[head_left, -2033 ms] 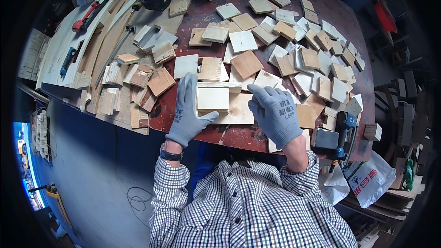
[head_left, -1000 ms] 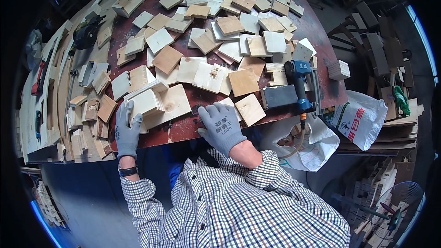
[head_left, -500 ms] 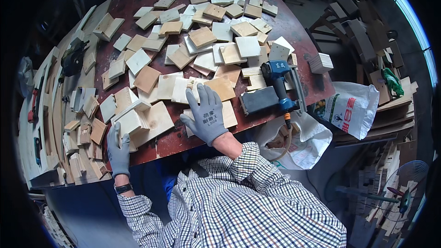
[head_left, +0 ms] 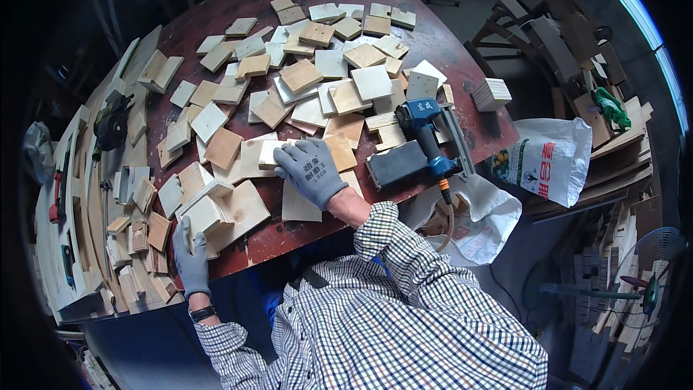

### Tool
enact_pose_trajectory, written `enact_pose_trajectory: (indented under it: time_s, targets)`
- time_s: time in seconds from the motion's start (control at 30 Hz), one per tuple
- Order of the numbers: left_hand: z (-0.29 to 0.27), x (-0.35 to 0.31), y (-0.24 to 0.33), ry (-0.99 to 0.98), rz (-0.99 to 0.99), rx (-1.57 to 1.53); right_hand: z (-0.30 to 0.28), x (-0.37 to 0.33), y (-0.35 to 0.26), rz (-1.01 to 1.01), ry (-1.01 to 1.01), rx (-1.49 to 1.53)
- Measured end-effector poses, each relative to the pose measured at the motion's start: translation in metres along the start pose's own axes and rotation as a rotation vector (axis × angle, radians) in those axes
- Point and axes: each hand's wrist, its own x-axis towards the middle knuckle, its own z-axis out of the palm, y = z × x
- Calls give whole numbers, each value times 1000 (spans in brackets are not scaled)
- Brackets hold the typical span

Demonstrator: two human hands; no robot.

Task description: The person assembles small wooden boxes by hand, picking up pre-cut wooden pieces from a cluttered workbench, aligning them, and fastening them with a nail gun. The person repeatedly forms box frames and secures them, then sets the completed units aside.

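My right hand [head_left: 312, 171], in a grey work glove, has its fingers closed on the edge of a small pale wooden board [head_left: 268, 153], lifted slightly at its near edge. Under the wrist lies another pale board [head_left: 299, 206]. My left hand [head_left: 191, 256], gloved too, rests at the table's near edge with thumb and fingers apart. Its fingertips touch or nearly touch the left side of a stack of wooden boards [head_left: 207, 211], which sits on a larger square board [head_left: 247, 209].
Many loose wooden squares [head_left: 302, 76] are spread over the red table [head_left: 433, 36]. A blue nail gun [head_left: 432, 144] with an orange-ended hose lies at the right, near a striped block [head_left: 491, 94]. White sacks [head_left: 487, 220] hang or stand beyond the edge. Wood offcuts [head_left: 137, 235] lie at left.
My right hand has closed from spread fingers onto the small board and its near edge has risen. The whole view has shifted slightly; my left hand stays by the stack.
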Motion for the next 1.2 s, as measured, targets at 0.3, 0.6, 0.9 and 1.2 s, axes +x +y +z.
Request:
enact_pose_trajectory:
  time_s: [0.3, 0.6, 0.9, 1.2]
  targets:
    - [0, 2, -2, -1, 24, 3, 6, -12, -3, -56, -1, -13]
    - [-2, 2, 4, -7, 36, 40, -19, -1, 15, -5, -51, 45]
    - [-1, -1, 9, -1, 6, 30, -99, 72, 159, 612, -187, -508]
    - [7, -5, 7, 39, 24, 27, -41, 60, 126, 462, -422, -147]
